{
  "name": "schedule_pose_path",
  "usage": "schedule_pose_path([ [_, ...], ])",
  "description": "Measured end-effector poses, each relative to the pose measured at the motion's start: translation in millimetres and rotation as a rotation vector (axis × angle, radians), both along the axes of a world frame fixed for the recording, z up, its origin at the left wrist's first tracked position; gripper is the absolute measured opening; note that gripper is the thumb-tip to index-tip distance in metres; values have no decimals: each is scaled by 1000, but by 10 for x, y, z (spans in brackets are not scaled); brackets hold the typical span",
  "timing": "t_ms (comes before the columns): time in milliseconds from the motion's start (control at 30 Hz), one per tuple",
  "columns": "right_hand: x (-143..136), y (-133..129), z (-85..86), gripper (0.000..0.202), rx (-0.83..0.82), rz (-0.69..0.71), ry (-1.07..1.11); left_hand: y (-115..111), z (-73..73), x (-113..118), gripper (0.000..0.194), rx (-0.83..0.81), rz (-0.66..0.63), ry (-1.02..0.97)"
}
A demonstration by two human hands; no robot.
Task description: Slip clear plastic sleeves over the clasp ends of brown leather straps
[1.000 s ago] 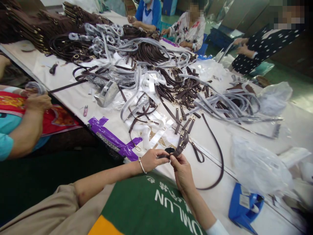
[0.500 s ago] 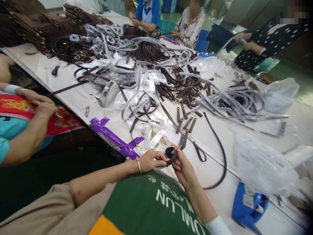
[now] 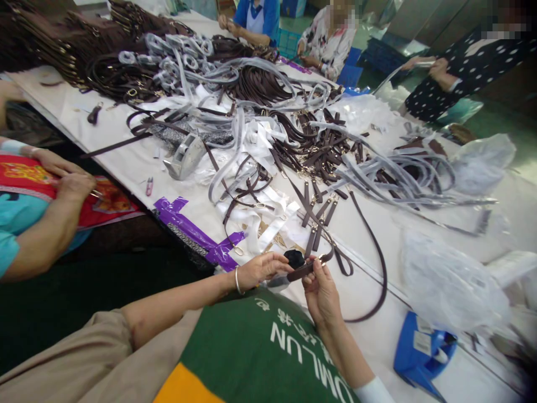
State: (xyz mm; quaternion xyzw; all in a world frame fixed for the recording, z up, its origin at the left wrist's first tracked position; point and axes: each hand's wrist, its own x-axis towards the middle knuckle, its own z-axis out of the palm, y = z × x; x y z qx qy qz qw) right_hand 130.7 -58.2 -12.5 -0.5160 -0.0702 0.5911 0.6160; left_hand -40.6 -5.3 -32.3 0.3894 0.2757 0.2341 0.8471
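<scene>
A dark brown strap (image 3: pixel 300 272) with gold-coloured metal hardware stretches between my hands, just above the table's near edge. My right hand (image 3: pixel 321 288) pinches it near the metal fitting, and the strap bends back beyond the fingers. At its other end my left hand (image 3: pixel 262 270) has thumb and fingers closed; a greyish, see-through strip (image 3: pixel 277 281) shows beneath them. Just behind the fingertips lies a small round black object (image 3: pixel 294 258). Several short brown straps with clasps (image 3: pixel 321 221) lie beyond my hands.
Piled brown straps and grey wrapped strips (image 3: pixel 260 84) cover the far table. A metal tape dispenser (image 3: pixel 184 157) stands left of centre, a blue one (image 3: pixel 423 352) at right beside clear plastic bags (image 3: pixel 453 280). Purple tape (image 3: pixel 193 235) lines the left edge. Co-workers' hands (image 3: pixel 69 173) are busy around the table.
My right hand has shifted slightly right along with the strap, which now lies flatter. My left fingers have loosened and stretched out somewhat, and the greyish strip shows beneath them.
</scene>
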Motion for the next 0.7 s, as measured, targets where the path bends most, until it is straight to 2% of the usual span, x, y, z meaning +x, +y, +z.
schedule_pose_path([
  [200,-22,-4,25,19,-22,3,30,-23,-108,-47,33,-17,-19,-11],
  [333,-25,-11,43,19,-10,14,-20,-24,-148,-3,28,23,52,58],
  [433,-38,-29,37,21,6,64,-123,1,-104,60,26,126,137,110],
  [600,-70,-46,23,23,50,220,-328,73,29,175,21,388,232,173],
  [700,-59,-60,14,24,51,231,-343,86,37,207,24,382,242,196],
])
